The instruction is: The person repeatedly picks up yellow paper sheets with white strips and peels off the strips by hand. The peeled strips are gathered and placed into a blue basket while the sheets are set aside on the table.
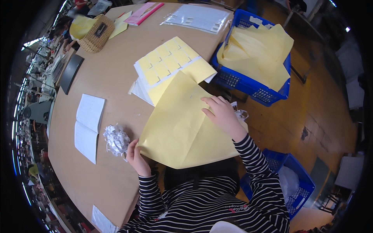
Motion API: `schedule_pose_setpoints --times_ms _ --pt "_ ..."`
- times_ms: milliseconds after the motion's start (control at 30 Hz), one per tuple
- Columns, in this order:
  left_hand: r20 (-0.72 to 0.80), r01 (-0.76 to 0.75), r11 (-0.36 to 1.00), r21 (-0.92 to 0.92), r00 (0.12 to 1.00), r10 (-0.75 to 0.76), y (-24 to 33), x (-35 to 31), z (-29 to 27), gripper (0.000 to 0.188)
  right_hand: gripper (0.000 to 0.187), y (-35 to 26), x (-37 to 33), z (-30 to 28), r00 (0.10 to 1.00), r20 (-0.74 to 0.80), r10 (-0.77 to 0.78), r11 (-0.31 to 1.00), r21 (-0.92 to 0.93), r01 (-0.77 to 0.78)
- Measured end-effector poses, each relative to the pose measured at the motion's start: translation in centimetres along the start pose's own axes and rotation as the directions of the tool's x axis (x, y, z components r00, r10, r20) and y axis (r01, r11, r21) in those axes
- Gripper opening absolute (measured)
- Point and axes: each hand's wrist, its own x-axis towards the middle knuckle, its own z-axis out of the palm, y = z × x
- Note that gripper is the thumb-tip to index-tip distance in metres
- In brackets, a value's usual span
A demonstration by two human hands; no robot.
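A large yellow paper sheet (175, 120) with a crease across it reaches from the table over my lap. At its lower left corner, my left hand (139, 160) is closed on the edge, thumb on top. My right hand (224, 114) lies on the sheet's right part, fingers stretched out and apart, pointing left. Beyond the sheet is a stack of yellow label sheets (165, 62) with white paper under it, partly covered by the large sheet. White crumpled ribbon (116, 140) lies in a bunch beside my left hand. More white strips show past my right hand.
At the right stands a blue crate (268, 97) of yellow paper; another blue crate (305, 190) sits lower right. On the table (89, 178) are an open notebook (88, 126), a wicker basket (93, 44), a dark flat object (72, 73), a pink packet (145, 13) and plastic-wrapped sheets (198, 17).
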Motion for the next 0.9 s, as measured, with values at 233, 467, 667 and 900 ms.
schedule_pose_setpoints --times_ms 233,467,667,900 --pt "0.006 -0.073 0.986 0.149 0.997 0.073 -1.0 -0.6 -2.7 0.021 0.036 -0.8 3.4 6.5 0.982 -0.134 0.131 0.979 -0.138 -0.150" --pt "-0.021 -0.025 0.997 0.079 0.999 0.027 -1.6 -0.1 -2.6 0.022 0.034 -1.8 5.7 7.5 0.975 -0.209 0.076 0.974 -0.193 -0.117" --pt "0.006 -0.066 0.991 0.115 0.998 0.066 -1.2 -0.5 -2.6 0.023 0.029 -1.9 6.9 7.9 0.984 -0.147 0.100 0.965 -0.227 -0.132" --pt "0.009 -0.036 0.995 0.094 0.999 0.035 -1.4 -0.4 -2.6 0.024 0.023 -1.4 7.7 7.5 0.979 0.011 0.204 0.963 -0.180 -0.199"
